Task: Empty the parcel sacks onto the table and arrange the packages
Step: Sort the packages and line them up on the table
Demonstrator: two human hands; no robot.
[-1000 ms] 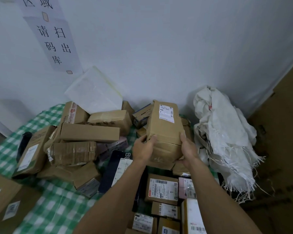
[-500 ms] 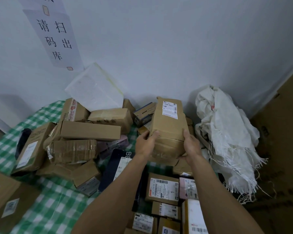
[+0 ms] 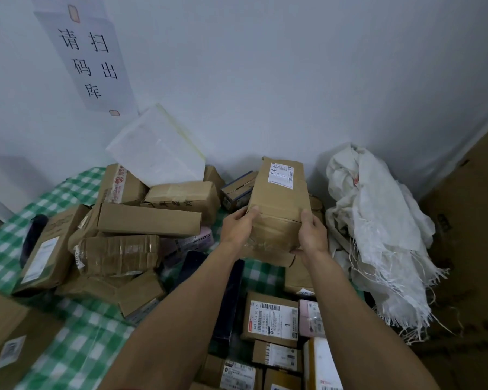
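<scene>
The cardboard parcel (image 3: 276, 204), gripped at its lower sides by the left hand (image 3: 238, 226) and right hand (image 3: 312, 233), is judged stiff, light and best supported underneath.

The worktop (image 3: 76, 344) has a green and white checked cloth. The boxes (image 3: 148, 220) are brown cardboard, and the crumpled sack (image 3: 383, 220) is white. One flat parcel (image 3: 226, 305) is dark navy.

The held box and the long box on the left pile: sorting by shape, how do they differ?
The held box stands on end, gripped by left hand and right hand; the long box lies flat, untouched. The held box shows a white label; the long box shows none. The held box is crumpled low down; the long box looks crisp. Both are brown cardboard.
</scene>
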